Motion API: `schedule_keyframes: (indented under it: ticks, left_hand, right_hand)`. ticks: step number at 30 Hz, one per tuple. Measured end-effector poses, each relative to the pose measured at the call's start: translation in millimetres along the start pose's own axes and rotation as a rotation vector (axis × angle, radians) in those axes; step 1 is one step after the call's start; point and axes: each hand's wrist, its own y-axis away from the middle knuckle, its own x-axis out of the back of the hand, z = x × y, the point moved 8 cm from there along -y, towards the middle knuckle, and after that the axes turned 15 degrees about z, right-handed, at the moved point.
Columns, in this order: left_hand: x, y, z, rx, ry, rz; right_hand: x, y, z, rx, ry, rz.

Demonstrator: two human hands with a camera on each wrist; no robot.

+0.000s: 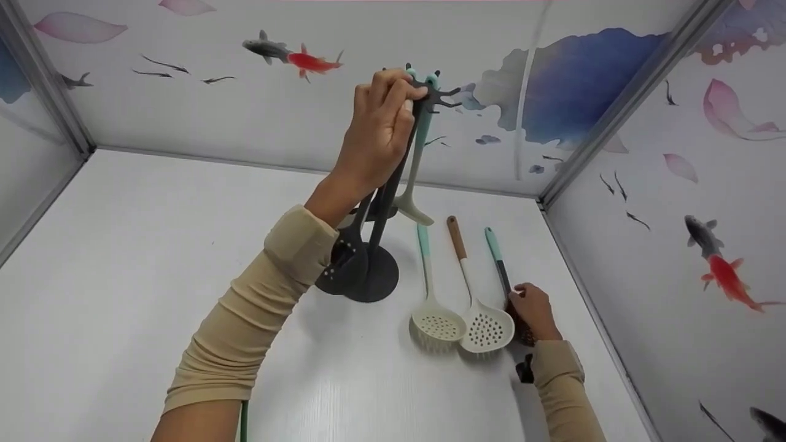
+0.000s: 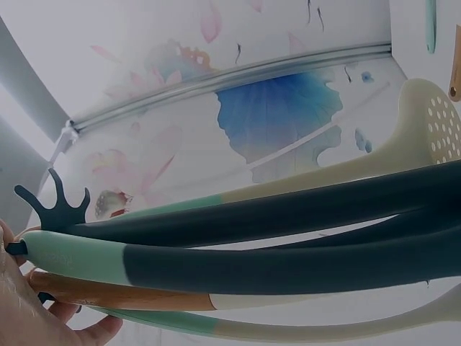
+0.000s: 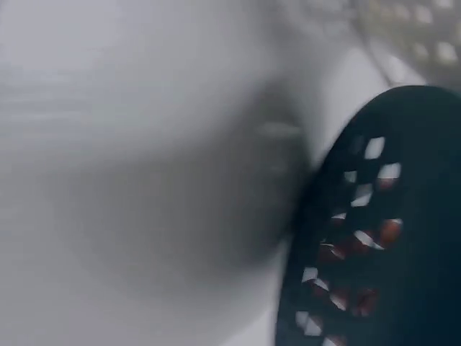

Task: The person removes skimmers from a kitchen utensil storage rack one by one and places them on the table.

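Observation:
My left hand (image 1: 381, 132) grips the top of a black utensil stand (image 1: 382, 279) below its hooks, touching the hung handle ends. In the left wrist view a teal-and-black handle (image 2: 252, 270), a brown handle (image 2: 137, 290) and teal-and-cream utensils hang around the pole. A perforated black utensil (image 1: 349, 261) hangs low on the stand. At the right, my right hand (image 1: 535, 310) holds a black skimmer with a teal handle end (image 1: 493, 244) near its neck, covering part of it. In the right wrist view the perforated black head (image 3: 403, 187) is close and blurred.
Left of that skimmer, a cream skimmer (image 1: 439, 322) with a teal handle and a white skimmer (image 1: 488, 328) with a brown handle lie side by side on the white table (image 1: 153, 276). A small black object (image 1: 525, 369) is beside my right wrist. Printed panels (image 1: 645, 184) border the table.

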Motion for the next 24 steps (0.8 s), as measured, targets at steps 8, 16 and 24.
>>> schedule_keyframes:
  ticks: [8, 16, 24]
  left_hand:
    - [2.8, -0.4, 0.1, 0.003, -0.005, 0.007]
    - [1.5, 1.0, 1.0, -0.002, -0.010, 0.011]
    - [2.1, 0.9, 0.6, -0.004, -0.009, 0.011]
  right_hand:
    - [16, -1.4, -81, 0.087, -0.222, -0.012]
    - [20, 21.1, -204, 0.276, -0.621, -0.205]
    - [1, 23.0, -264, 0.363, -0.742, -0.220]
